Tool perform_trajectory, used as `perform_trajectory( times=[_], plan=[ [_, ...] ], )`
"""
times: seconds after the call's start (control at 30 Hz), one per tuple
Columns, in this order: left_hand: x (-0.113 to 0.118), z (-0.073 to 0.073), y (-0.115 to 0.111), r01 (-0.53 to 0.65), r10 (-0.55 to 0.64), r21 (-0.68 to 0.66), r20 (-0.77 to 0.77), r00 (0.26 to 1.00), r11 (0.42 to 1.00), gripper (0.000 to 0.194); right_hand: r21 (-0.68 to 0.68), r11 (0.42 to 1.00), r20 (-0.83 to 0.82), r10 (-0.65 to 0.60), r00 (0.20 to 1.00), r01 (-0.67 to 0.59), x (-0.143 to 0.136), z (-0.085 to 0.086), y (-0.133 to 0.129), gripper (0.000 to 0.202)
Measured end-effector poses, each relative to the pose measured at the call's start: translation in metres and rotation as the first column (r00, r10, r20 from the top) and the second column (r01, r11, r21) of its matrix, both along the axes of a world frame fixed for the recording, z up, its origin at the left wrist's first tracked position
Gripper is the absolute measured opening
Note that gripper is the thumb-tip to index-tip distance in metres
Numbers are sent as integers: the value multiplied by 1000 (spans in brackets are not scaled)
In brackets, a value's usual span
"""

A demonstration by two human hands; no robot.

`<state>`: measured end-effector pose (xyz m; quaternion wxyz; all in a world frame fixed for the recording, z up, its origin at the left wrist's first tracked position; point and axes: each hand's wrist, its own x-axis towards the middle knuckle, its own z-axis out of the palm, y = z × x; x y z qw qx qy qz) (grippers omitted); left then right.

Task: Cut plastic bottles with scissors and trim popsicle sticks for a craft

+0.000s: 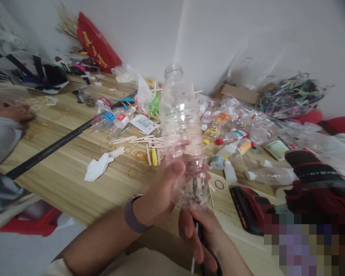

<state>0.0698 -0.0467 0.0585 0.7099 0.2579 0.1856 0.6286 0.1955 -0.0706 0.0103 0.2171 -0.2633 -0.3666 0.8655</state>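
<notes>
No wording can be read for certain. Gold characters on the red sign [99, 42] are too blurred to make out, as is the print on one bottle's blue label [108, 116], its neighbour's red label [121, 118], the clear bag [255, 63] and the drill [310, 201]'s dark collar [319, 175].

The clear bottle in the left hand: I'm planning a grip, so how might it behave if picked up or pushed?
The clear bottle is probably light for its size: no liquid shows through its see-through wall. It may dent when squeezed, as the wall looks thin. Laid on its side, its rounded body would likely roll.
</notes>
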Motion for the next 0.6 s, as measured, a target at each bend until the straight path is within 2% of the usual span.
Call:
perform_trajectory(
  times=[0.1,0.27,0.33,0.4,0.43,0.47,0.5,0.53,0.57,0.6],
  plan=[
    [-1,-1,0,-9,8,-33,-31,999,999,56,69,998,128,-4,992,-5,5,10,4,55],
    [-2,-1,0,-23,19,-80,-54,998,997,50,202,974,323,30,946,-100,18,30,13,55],
    [0,-1,-1,-47,38,-118,-79,996,992,48,287,952,379,-13,925,-105,19,30,13,57],
    [2,-4,0,-106,88,-155,-121,989,982,48,439,896,443,-148,884,-70,17,24,11,58],
    [3,-7,0,-148,124,-167,-148,981,975,50,539,840,471,-242,848,-60,15,18,10,58],
    [4,-9,1,-186,156,-175,-172,973,967,52,657,752,479,-360,800,-55,13,12,9,56],
    [5,-12,3,-212,178,-180,-189,966,961,55,779,624,453,-490,745,-62,11,6,9,54],
    [6,-15,4,-225,188,-186,-197,962,956,57,880,467,389,-612,689,-83,10,0,9,50],
    [7,-17,6,-230,193,-191,-194,962,954,58,945,304,306,-701,644,-118,9,-5,9,48],
    [8,-18,7,-222,187,-192,-185,965,956,58,975,165,223,-753,619,-151,8,-9,10,46]
  ],
)
